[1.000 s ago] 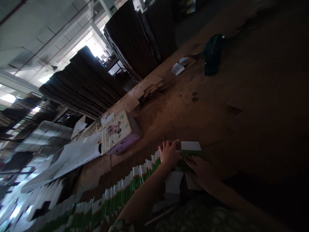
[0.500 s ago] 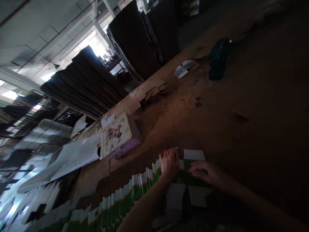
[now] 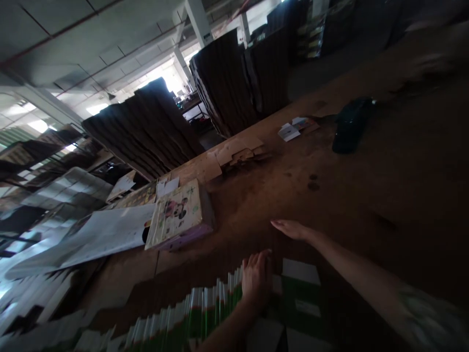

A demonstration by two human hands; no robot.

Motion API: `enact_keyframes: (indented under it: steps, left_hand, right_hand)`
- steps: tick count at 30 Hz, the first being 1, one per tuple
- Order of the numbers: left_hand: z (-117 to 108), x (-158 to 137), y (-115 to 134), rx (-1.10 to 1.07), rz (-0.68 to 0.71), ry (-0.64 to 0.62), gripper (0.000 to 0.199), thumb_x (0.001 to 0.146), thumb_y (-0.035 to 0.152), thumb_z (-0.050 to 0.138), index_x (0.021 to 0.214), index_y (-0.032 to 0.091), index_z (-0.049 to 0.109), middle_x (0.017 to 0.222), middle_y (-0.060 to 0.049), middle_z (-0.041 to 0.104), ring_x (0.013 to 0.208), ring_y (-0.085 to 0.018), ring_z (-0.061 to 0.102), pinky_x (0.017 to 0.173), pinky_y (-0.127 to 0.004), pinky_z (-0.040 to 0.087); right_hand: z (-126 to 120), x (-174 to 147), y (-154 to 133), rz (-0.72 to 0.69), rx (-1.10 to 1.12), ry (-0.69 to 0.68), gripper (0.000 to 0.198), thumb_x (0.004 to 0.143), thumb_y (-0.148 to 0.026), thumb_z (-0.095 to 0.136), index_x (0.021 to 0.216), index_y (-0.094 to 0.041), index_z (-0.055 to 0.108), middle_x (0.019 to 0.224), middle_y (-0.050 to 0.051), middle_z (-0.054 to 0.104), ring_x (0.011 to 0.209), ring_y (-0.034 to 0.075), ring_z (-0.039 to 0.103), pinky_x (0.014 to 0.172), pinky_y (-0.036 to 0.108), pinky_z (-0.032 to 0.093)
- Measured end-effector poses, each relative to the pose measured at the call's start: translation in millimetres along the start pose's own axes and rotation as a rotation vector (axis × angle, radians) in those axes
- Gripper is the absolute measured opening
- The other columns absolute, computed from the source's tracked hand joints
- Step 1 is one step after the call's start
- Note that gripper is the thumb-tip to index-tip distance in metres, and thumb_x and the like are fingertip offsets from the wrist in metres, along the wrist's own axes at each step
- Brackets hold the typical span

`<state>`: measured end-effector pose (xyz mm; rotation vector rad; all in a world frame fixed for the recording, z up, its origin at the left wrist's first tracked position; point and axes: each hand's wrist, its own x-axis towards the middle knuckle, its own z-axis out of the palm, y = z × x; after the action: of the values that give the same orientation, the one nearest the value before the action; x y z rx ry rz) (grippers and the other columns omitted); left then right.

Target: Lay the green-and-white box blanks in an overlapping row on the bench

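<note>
- While the end of the row of green-and-white packets [image 3: 196, 299] is met by the left hand [image 3: 255, 279], its fingers are kept close together and slightly bent; whether anything is gripped cannot be made out.
- The packets are lined up on the brown tabletop [image 3: 256, 200], leftward from that hand.
- The right hand [image 3: 292, 230] is held out farther forward, fingers extended, with nothing seen in its grasp.
- A green-and-white carton [image 3: 303, 292] is laid just right of the left hand.
- Beyond the row, a cartoon-printed box [image 3: 179, 210] is set down.
- Farther off, a dark green object [image 3: 350, 126] is placed.
</note>
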<state>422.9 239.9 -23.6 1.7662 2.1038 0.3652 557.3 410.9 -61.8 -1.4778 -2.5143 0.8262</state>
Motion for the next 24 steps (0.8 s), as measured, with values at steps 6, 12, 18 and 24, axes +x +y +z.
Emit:
enact_keyframes:
  steps: [6, 12, 18, 24]
  left_hand:
    - [-8.7, -1.0, 12.4, 0.082, 0.027, -0.055, 0.033, 0.09, 0.025, 0.047, 0.123, 0.027, 0.052, 0.115, -0.002, 0.064, 0.108, -0.022, 0.054, 0.094, -0.04, 0.038]
    - [-9.3, -3.4, 14.8, 0.236, 0.226, -0.182, 0.05, 0.078, 0.037, 0.066, 0.125, 0.033, 0.05, 0.126, -0.002, 0.054, 0.116, -0.026, 0.045, 0.098, -0.047, 0.034]
    - [-0.7, 3.0, 23.1, 0.146, 0.12, -0.22, 0.053, 0.078, 0.024, 0.062, 0.129, 0.034, 0.049, 0.129, -0.002, 0.054, 0.12, -0.026, 0.044, 0.103, -0.048, 0.029]
    - [-37.4, 10.7, 28.2, -0.149, 0.0, -0.103, 0.037, 0.095, 0.033, 0.035, 0.129, 0.029, 0.047, 0.131, -0.004, 0.054, 0.122, -0.022, 0.045, 0.102, -0.042, 0.034]
  right_hand:
    - [43.3, -169.7, -36.8, -0.276, 0.163, 0.04, 0.05, 0.088, -0.04, 0.039, 0.13, -0.019, 0.057, 0.136, 0.011, 0.056, 0.127, 0.03, 0.048, 0.104, 0.051, 0.038]
    - [43.3, -252.3, 15.3, -0.024, 0.146, 0.18, 0.048, 0.087, -0.047, 0.039, 0.126, -0.029, 0.06, 0.126, 0.008, 0.064, 0.118, 0.03, 0.057, 0.091, 0.045, 0.05]
    - [6.6, -262.4, 84.6, 0.339, -0.093, 0.298, 0.062, 0.065, -0.038, 0.049, 0.122, -0.018, 0.063, 0.122, 0.02, 0.063, 0.117, 0.042, 0.054, 0.082, 0.057, 0.05]
    - [-46.6, -217.2, -67.9, 0.163, 0.497, 0.004, 0.046, 0.082, -0.055, 0.041, 0.092, -0.02, 0.07, 0.089, 0.008, 0.075, 0.084, 0.025, 0.069, 0.073, 0.032, 0.052]
